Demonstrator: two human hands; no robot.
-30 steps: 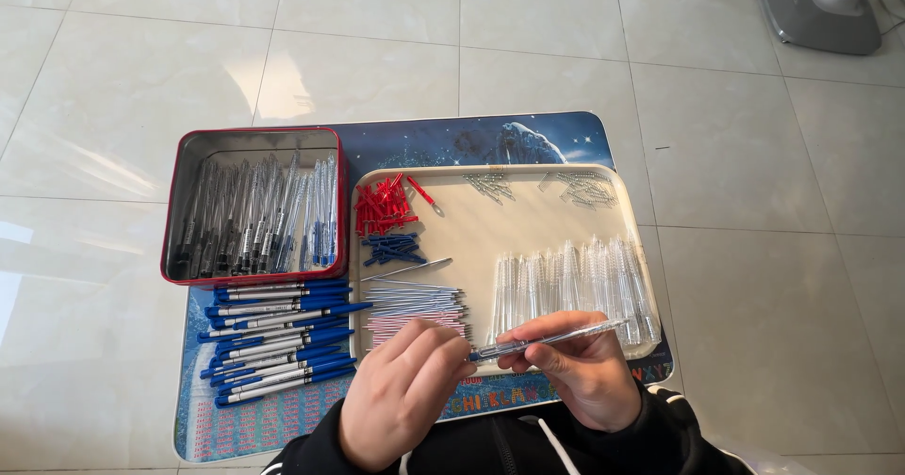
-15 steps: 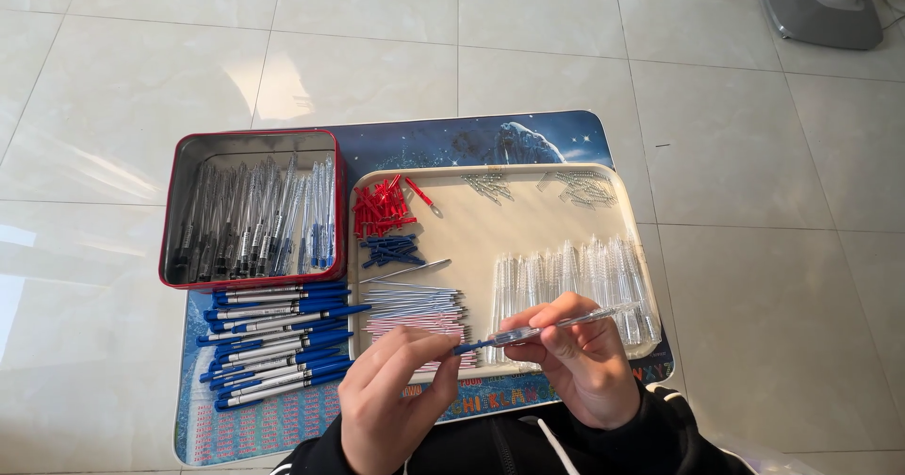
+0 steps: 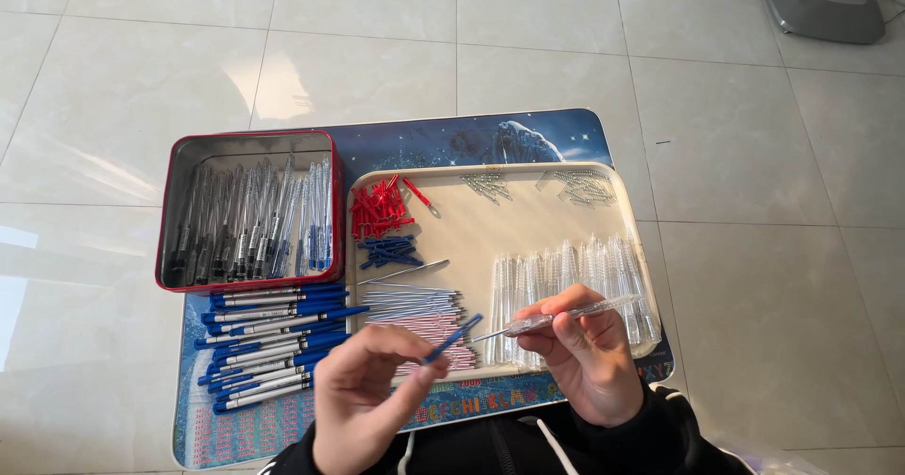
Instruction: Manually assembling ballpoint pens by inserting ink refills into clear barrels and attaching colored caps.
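On the left sits a red tin [image 3: 174, 213] of pens, with finished blue pens [image 3: 273, 343] below it on the mat. The left hand [image 3: 363, 404] pinches a thin blue refill [image 3: 452, 338] by its back end. It looks light and bendy, so a soft pinch near the middle seems best. The right hand [image 3: 589, 362] is closed around a clear pen barrel [image 3: 575, 315], over the cream tray [image 3: 490, 225]. The barrel looks stiff, smooth and slippery.
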